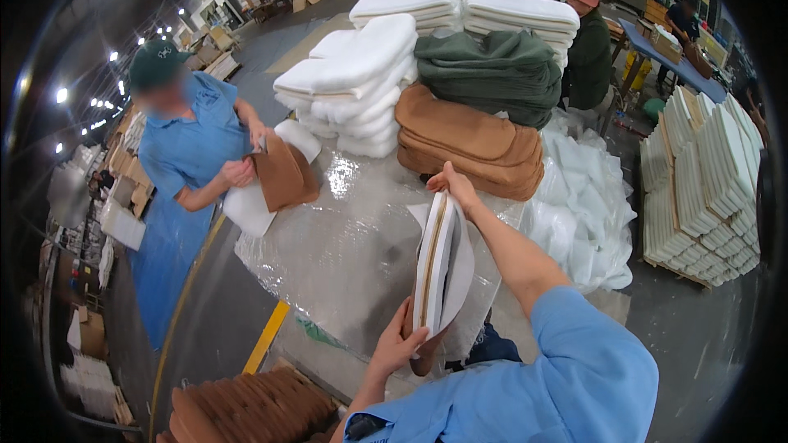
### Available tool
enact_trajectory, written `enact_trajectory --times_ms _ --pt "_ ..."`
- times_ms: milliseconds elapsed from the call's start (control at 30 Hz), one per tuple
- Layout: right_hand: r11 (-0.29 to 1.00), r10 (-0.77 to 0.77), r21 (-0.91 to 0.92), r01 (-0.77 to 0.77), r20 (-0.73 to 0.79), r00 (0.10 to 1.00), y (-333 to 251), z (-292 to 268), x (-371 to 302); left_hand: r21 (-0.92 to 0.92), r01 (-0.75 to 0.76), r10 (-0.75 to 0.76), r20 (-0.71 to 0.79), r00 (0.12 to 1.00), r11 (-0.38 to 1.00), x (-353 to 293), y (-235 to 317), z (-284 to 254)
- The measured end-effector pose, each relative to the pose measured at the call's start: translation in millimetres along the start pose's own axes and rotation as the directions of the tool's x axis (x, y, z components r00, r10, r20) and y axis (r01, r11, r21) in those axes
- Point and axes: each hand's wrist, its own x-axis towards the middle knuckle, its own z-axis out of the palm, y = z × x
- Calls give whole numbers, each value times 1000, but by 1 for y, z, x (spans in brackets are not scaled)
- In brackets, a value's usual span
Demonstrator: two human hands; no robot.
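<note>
Plastic-sheeted worktop [349, 258] carries a brown pile [468, 143] at twelve o'clock from your zippered cover [459, 271]. Your left grip [397, 346] clamps its six-o'clock end, your right grip [457, 189] its twelve-o'clock end, so the zip [432, 258] runs straight.

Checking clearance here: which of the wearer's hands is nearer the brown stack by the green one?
Right. The right hand is just in front of the brown stack, at the far end of the zippered piece; the left hand holds its near end, farther from the stack.
</note>
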Motion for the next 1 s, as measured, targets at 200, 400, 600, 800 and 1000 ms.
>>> enact_trajectory --times_ms 200,400,600,800,1000 --pt "993 107 61 -98 -183 977 27 -33 -23 -593 554 -761 -162 629 584 -80 -81 6" --pt "979 206 29 -204 -134 969 32 -67 -76 -802 580 -676 349 649 143 -64 -72 40" --pt "965 232 129 -229 -8 973 10 -112 -151 -530 329 -473 -158 867 781 -68 -92 -7" --pt "956 69 288 -62 -16 997 -16 -105 -188 -517 -325 41 -486 873 792 -54 -27 -64" --pt "969 96 243 -55 -160 982 37 -72 -180 -360 -231 -123 -736 666 904 -21 -81 -59"
